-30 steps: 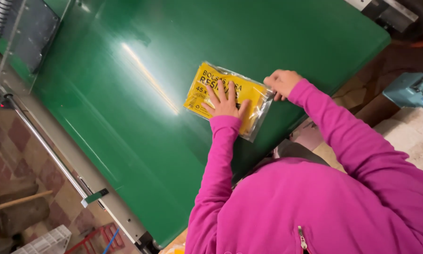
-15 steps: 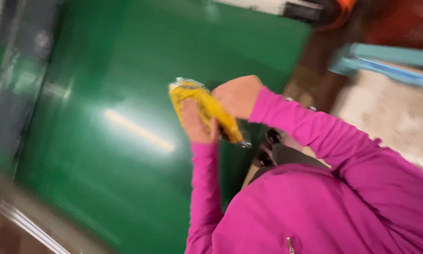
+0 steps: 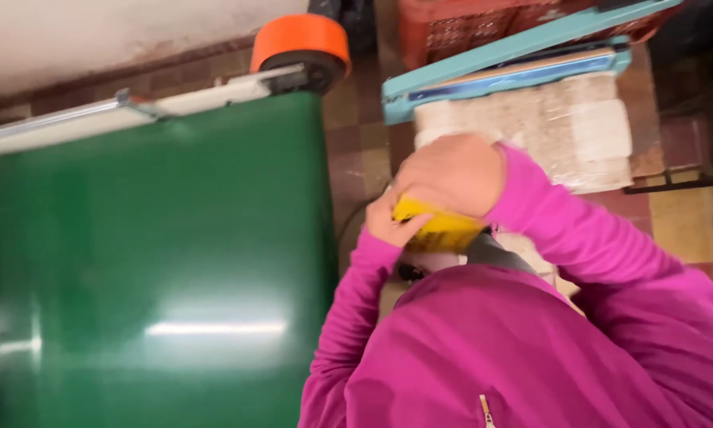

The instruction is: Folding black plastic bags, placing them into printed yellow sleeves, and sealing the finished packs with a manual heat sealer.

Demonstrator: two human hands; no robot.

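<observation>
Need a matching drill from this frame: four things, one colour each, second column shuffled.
Things:
1. packet held in both hands
2. tabletop
3. tape roll
4. sealer arm

Colours:
a. teal
b. orange
c. yellow
d. green

Pairs: 1-c, 2-d, 3-b, 4-a. The right hand covers the packet from above; the left hand grips its near edge.

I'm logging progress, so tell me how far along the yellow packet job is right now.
Done: the yellow packet is off the green table. In hand: both hands grip it in front of the chest, the right hand over the top, the left hand beneath. Left: it has not reached the teal sealer on the block beyond, whose arm stands raised with nothing under it.
</observation>
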